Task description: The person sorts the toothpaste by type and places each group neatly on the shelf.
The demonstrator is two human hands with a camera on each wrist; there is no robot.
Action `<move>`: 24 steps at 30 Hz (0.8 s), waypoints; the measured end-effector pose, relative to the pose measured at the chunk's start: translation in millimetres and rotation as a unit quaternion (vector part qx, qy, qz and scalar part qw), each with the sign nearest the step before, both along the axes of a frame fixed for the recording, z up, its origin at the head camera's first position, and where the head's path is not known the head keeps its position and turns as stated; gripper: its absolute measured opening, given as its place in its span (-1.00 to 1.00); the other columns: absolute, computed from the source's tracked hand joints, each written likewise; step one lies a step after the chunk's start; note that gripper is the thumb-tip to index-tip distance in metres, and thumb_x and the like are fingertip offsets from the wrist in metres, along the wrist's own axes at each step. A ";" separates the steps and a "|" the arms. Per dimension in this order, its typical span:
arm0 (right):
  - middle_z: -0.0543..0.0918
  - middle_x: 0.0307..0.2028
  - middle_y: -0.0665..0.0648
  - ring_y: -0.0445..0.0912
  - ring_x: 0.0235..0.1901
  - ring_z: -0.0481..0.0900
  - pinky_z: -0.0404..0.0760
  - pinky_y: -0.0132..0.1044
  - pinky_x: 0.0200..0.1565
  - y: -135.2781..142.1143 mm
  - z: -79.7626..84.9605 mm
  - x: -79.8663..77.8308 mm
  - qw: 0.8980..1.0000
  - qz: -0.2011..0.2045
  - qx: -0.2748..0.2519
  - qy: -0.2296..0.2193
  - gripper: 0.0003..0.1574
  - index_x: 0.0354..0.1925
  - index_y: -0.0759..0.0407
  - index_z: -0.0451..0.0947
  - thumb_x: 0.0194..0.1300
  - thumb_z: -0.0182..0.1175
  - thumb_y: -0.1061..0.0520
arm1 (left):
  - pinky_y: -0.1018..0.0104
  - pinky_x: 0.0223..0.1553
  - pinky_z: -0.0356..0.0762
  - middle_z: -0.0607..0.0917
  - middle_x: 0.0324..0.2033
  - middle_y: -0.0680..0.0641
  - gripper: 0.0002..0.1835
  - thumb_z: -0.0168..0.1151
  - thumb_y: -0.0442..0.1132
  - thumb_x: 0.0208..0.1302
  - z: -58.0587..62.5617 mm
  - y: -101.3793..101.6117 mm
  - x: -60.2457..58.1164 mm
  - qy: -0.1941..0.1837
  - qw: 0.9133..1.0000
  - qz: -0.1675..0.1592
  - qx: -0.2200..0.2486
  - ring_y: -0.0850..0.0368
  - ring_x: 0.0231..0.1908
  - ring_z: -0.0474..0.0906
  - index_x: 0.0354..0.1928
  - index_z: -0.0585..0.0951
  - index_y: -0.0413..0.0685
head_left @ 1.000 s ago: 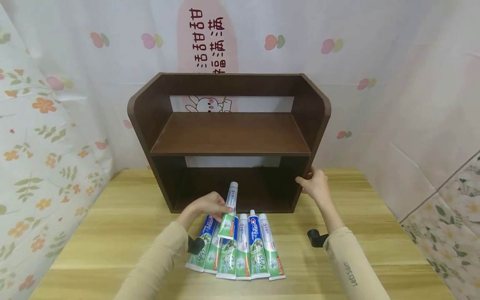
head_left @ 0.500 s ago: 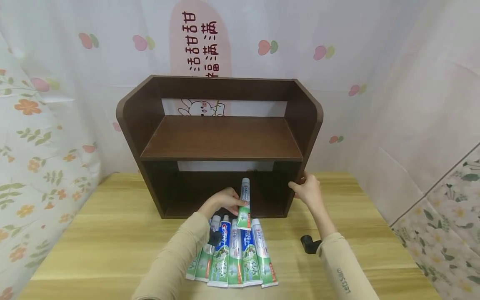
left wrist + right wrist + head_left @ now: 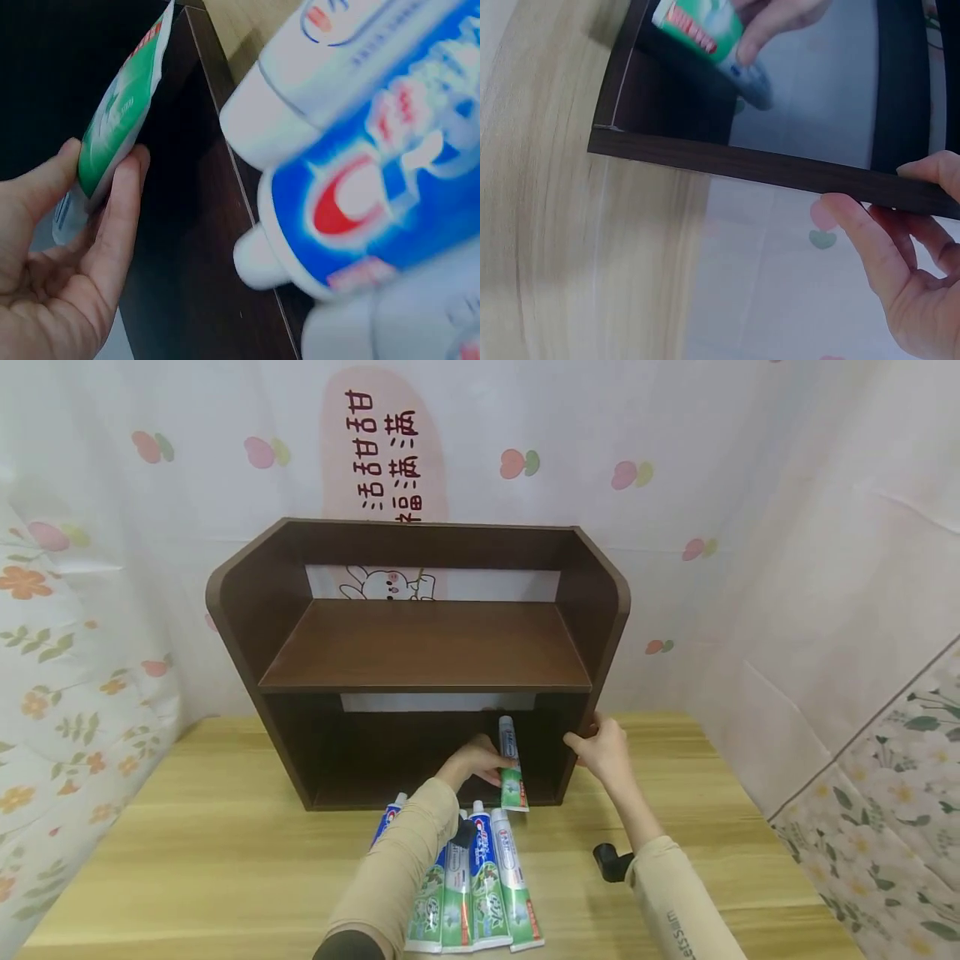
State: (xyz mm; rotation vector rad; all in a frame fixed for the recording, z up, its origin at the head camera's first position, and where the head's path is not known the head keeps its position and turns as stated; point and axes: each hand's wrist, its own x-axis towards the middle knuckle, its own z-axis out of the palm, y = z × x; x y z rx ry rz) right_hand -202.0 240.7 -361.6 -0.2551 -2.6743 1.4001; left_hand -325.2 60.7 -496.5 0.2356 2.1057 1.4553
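My left hand (image 3: 480, 760) pinches a green-and-white toothpaste tube (image 3: 512, 768) between thumb and fingers. The tube's cap end points back into the lower compartment of the dark brown shelf (image 3: 427, 687), near its right wall. In the left wrist view, the thumb and fingers press the tube (image 3: 120, 127) from both sides. My right hand (image 3: 604, 752) grips the shelf's right side panel. From the right wrist, that panel (image 3: 780, 169) shows between the thumb and the fingers. Several more toothpaste tubes (image 3: 485, 885) lie side by side before the shelf, partly hidden by my left forearm.
The shelf has an upper board (image 3: 427, 639) above the lower compartment. It stands on a wood-grain table (image 3: 187, 860). A patterned curtain (image 3: 675, 460) hangs behind and at the sides. Black wrist mounts (image 3: 611, 862) sit on both forearms.
My left hand has carried the toothpaste tube rightward and deeper, toward the right wall of the lower compartment. The right hand keeps its grip on the side panel. The head view has shifted slightly.
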 end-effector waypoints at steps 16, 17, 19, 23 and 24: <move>0.40 0.04 0.55 0.09 -0.48 0.66 0.67 -0.19 -0.42 -6.5 -7.3 6.1 1.000 -0.001 0.000 0.009 -0.26 0.21 0.51 0.17 0.14 0.14 0.18 | 0.24 -0.61 0.62 0.58 -0.43 -0.25 -0.25 0.59 -0.11 -0.39 -170.6 52.6 -104.3 0.028 0.994 0.106 0.013 -0.04 -0.63 0.63 -0.17 0.41 -0.38; 0.41 0.03 0.54 0.09 -0.48 0.66 0.67 -0.20 -0.42 -6.0 -6.3 5.9 1.000 -0.002 0.002 0.010 -0.30 0.18 0.49 0.21 0.13 0.14 0.18 | 0.24 -0.61 0.62 0.58 -0.43 -0.28 -0.30 0.57 -0.16 -0.33 -151.0 52.0 -92.5 0.040 0.993 0.111 0.001 -0.05 -0.64 0.63 -0.17 0.41 -0.40; 0.42 0.01 0.53 0.11 -0.47 0.66 0.67 -0.18 -0.40 -4.5 -4.6 5.0 1.000 -0.005 0.005 0.015 -0.34 0.15 0.48 0.24 0.13 0.13 0.18 | 0.25 -0.57 0.64 0.60 -0.36 -0.33 -0.35 0.52 -0.19 -0.23 -93.2 47.2 -54.3 0.075 0.990 0.113 -0.039 -0.04 -0.61 0.65 -0.13 0.43 -0.42; 0.44 -0.02 0.50 0.12 -0.46 0.66 0.67 -0.18 -0.41 -1.6 -2.7 2.5 1.000 -0.010 0.004 0.018 -0.41 0.10 0.42 0.31 0.13 0.13 0.18 | 0.26 -0.51 0.64 0.63 -0.28 -0.37 -0.33 0.48 -0.13 -0.15 -13.5 36.8 -3.4 0.117 0.983 0.102 -0.102 -0.03 -0.58 0.66 -0.07 0.44 -0.46; 0.44 -0.02 0.50 0.12 -0.46 0.66 0.67 -0.19 -0.41 -0.7 -2.8 1.5 1.000 -0.010 0.004 0.018 -0.39 0.13 0.42 0.30 0.13 0.13 0.18 | 0.28 -0.51 0.64 0.63 -0.27 -0.38 -0.29 0.48 -0.08 -0.15 -6.2 34.5 0.8 0.121 0.982 0.093 -0.107 -0.01 -0.58 0.66 -0.06 0.43 -0.48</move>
